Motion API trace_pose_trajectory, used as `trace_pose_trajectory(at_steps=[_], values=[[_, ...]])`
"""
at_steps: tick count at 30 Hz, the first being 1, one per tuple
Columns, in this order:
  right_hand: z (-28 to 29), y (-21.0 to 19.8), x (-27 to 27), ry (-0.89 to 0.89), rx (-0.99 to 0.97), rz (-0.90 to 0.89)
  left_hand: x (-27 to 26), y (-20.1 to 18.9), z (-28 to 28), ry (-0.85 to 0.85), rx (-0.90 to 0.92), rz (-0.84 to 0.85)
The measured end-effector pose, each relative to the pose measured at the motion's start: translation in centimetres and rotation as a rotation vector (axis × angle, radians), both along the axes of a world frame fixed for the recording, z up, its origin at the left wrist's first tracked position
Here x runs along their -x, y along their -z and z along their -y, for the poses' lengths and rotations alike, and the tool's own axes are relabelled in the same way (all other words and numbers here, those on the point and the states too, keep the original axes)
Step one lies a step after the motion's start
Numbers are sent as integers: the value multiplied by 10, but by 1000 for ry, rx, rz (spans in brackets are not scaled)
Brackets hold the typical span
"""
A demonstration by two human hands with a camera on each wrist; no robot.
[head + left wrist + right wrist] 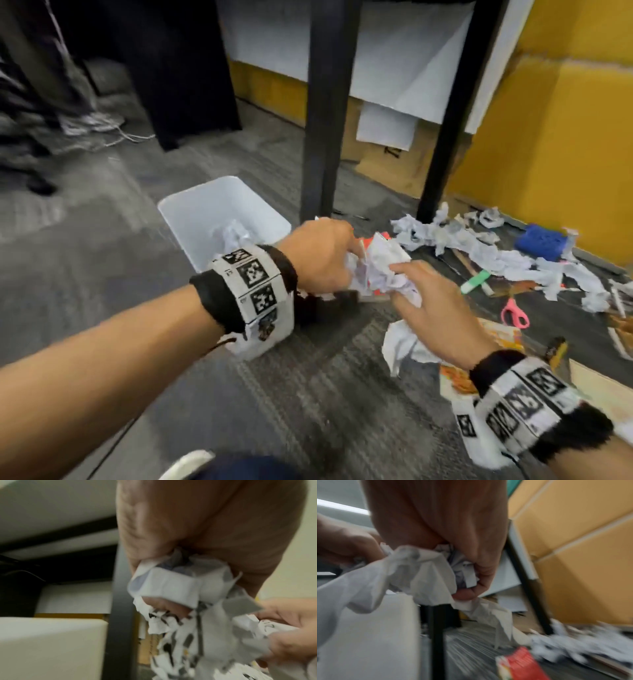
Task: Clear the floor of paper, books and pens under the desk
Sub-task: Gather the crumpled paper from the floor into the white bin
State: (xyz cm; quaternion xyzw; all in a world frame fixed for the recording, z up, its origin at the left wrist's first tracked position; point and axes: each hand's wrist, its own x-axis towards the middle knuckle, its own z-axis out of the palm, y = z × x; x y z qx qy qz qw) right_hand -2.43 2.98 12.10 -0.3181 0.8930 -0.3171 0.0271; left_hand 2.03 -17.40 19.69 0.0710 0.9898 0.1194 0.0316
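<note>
Floor: grey striped carpet (308, 394), bounded at right by a yellow wall (565, 137). Two black desk legs (322, 113) stand on it, with white sheets (404, 68) hanging behind them. White plastic bin (191, 219): on the carpet left of the nearer leg, crumpled paper inside. Litter under the desk: a long trail of torn and crumpled paper (496, 253) running rightward from the far leg; blue perforated object (543, 241) by the wall; green-capped marker (474, 281); pink-handled scissors (513, 313); a printed book or magazine (500, 339) partly under the right wrist. Left hand (318, 257): fingers curled, gripping one end of a wad of crumpled paper (380, 270). Right hand (435, 315): fingers closed round the other end of the same wad, with a loose tail of paper hanging below the palm. The wad is held above the carpet, just right of the bin.
</note>
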Motion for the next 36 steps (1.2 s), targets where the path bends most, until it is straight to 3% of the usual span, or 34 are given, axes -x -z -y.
trace_pose_trajectory(at_steps=[4,7,12,15,18,20,22,24,27,30,33,36], values=[[80,-39,-7,-151,75,-96,-41,-46,73,-141,-75,-39],[136,-58,-5,-182,81,-169,-44,-56,129,-255,-175,-116],[216,-66,11,-64,25,-207,-15,-17,195,-422,-246,-229],[257,-61,13,-1,38,-339,-1,18,215,-499,-357,-250],[286,-43,9,-3,29,-414,6,38,223,-432,-373,-239],[289,-25,8,-33,-78,-341,9,41,225,-282,-261,-117],[291,-15,11,-107,-308,-178,13,39,231,-178,-131,137],[292,-15,12,-227,-602,45,15,37,235,-170,-62,375],[296,-18,10,-314,-881,173,16,32,230,-155,-1,492],[292,-21,15,-247,-809,104,15,17,221,-143,53,449],[284,-40,19,-180,-619,10,17,-5,219,-201,117,299],[272,-65,16,-147,-419,30,16,-31,215,-264,156,151]])
